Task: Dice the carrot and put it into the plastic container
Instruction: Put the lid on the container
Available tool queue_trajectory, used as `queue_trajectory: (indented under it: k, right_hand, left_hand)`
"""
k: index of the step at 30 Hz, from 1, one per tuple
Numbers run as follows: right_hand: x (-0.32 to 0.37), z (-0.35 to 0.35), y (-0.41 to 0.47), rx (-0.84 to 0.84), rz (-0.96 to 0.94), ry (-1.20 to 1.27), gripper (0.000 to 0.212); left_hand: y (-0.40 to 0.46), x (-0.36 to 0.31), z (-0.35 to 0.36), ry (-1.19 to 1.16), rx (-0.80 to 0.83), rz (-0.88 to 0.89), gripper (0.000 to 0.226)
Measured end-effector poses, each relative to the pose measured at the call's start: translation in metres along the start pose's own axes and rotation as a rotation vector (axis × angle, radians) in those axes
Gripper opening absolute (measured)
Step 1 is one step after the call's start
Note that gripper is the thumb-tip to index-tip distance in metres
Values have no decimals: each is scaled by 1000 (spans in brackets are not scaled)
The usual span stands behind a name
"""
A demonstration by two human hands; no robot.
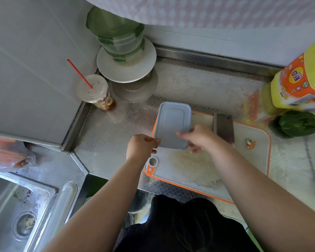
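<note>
A pale blue plastic container (pixel 173 122) with its lid on sits at the far left corner of the white, orange-edged cutting board (pixel 251 160). My left hand (pixel 141 148) grips its near left corner. My right hand (pixel 198 138) holds its near right edge, fingers curled over the lid. A cleaver (pixel 224 128) lies flat on the board just right of my right hand. A small carrot end scrap (pixel 250 143) lies near the board's right edge. The container's contents are hidden.
A cup with a red straw (pixel 94 91) and stacked plates with green-lidded containers (pixel 125 57) stand at the back left. A yellow bottle (pixel 298 82) and a green pepper (pixel 298 124) sit at the right. A sink (pixel 16 211) lies at the lower left.
</note>
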State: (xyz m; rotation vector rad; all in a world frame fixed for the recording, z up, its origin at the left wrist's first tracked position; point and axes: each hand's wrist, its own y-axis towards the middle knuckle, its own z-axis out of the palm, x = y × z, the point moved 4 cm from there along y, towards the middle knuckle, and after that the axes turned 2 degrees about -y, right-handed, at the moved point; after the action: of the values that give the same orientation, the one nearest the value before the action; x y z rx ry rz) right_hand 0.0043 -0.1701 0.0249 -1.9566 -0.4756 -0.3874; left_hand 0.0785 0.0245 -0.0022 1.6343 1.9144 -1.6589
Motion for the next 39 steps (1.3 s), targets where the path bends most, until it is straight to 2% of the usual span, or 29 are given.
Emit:
queue_trajectory:
  k: [1,3,7,11,14,18,21,24,27,30,33,39]
  right_hand:
    - [-9,7,-8,49,23,-23,29]
    - [-21,16,-13,5,2,57,19]
    - [-29,19,-4,-89,-35,201,22]
    - [-34,19,5,-40,-3,240,20]
    - [-34,19,2,-16,-8,256,20]
    - [-36,25,-2,-30,-19,160,22]
    - [-39,32,-6,-85,-36,36,17]
    - [-41,41,-12,-57,80,298,12]
    - [-36,46,-15,62,90,538,13]
    - [-34,45,-18,99,-13,582,15]
    - [-39,43,-20,154,-26,618,26]
    - [-45,44,-12,141,57,796,38]
  left_hand:
    - [-1,0,1,5,-8,2,19]
    - [-4,-3,4,39,-30,15,21]
    - [-3,-7,8,139,-72,34,24]
    - [7,-8,7,132,38,-4,24]
    - [16,-12,9,270,121,-7,28]
    - [26,-16,11,540,143,44,35]
    - [24,-14,14,636,168,93,32]
    - [21,-10,14,521,105,167,17]
    - [19,-10,21,428,128,206,27]
    - [13,-8,27,368,233,174,34]
    - [9,-7,26,231,304,160,35]
    - [10,-7,23,91,271,140,34]
